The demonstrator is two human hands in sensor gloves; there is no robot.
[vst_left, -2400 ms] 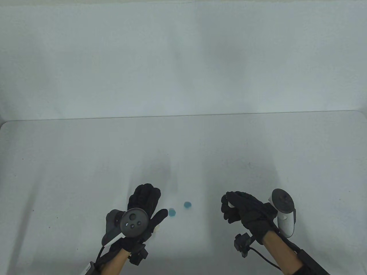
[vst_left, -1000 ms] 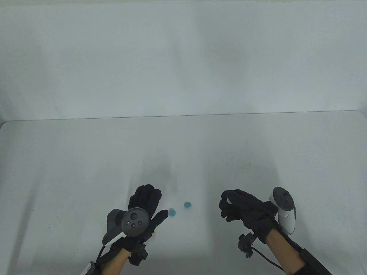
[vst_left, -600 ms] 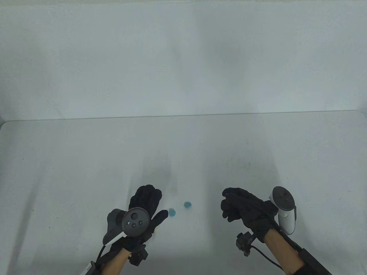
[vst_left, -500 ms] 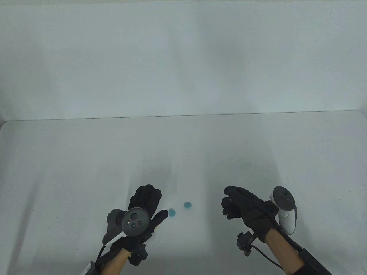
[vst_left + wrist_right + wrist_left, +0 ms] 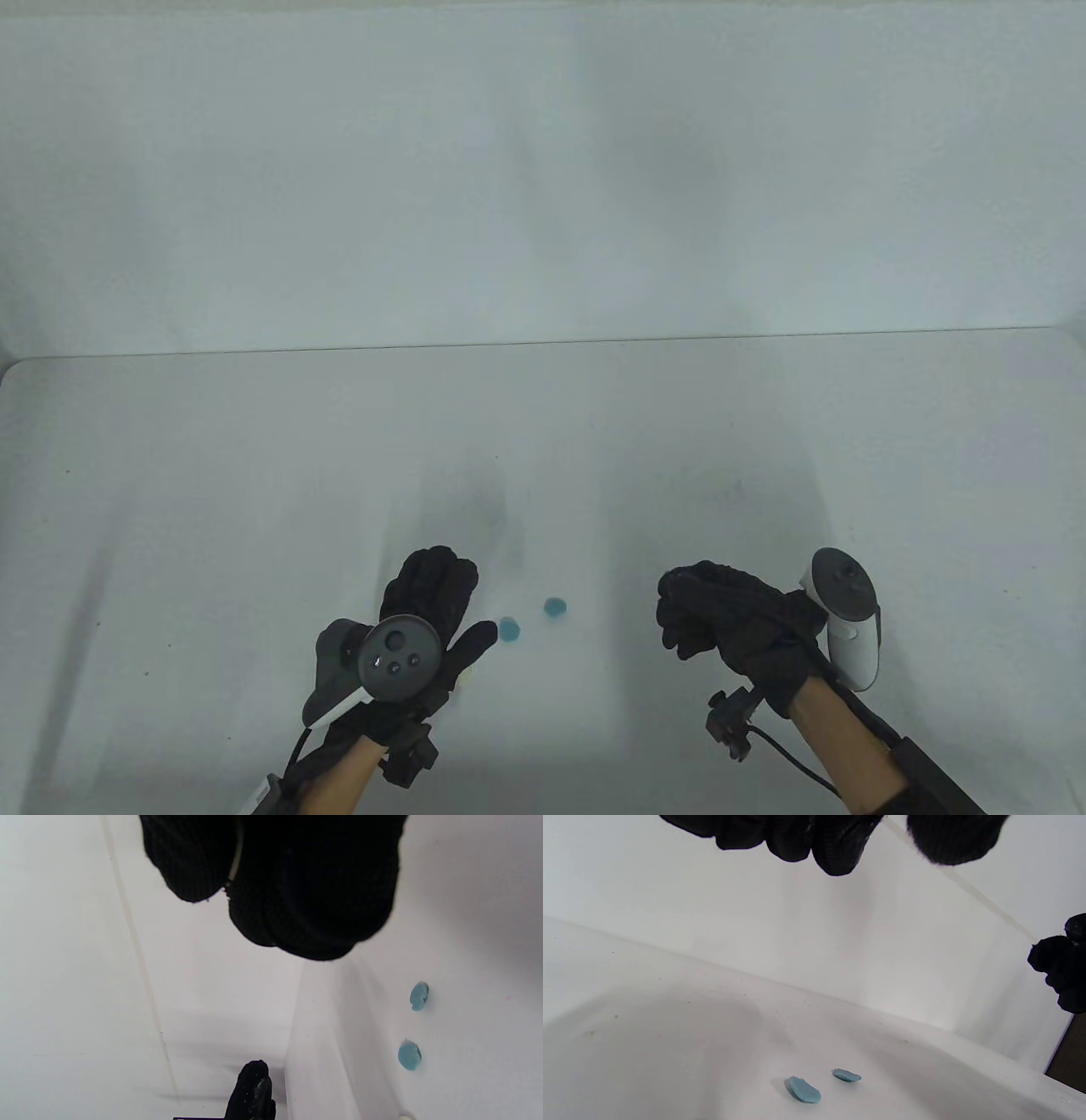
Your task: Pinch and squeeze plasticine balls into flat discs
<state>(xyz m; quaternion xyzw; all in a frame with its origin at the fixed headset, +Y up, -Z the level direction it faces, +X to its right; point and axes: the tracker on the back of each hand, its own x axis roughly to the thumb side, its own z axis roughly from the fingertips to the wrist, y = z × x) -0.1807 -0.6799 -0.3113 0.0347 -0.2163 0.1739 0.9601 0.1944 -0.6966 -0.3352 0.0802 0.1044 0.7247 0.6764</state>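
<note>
Two pale blue discs (image 5: 532, 619), black-gloved hands (image 5: 428, 611), white table (image 5: 254, 475)

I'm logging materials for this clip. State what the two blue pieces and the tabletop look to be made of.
Blue pieces and: soft modelling clay by the look, matte, with uneven squashed edges and a thin flattened profile in the left wrist view.
Tabletop: a smooth, hard white surface, perhaps plastic or laminate; slightly sheeny with small dark specks. The exact material cannot be told.

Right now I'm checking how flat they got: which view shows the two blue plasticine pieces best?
Left wrist view: its low angle shows both plasticine pieces as thin discs. Table view shows small blue dots; right wrist view, rounded outlines.
</note>
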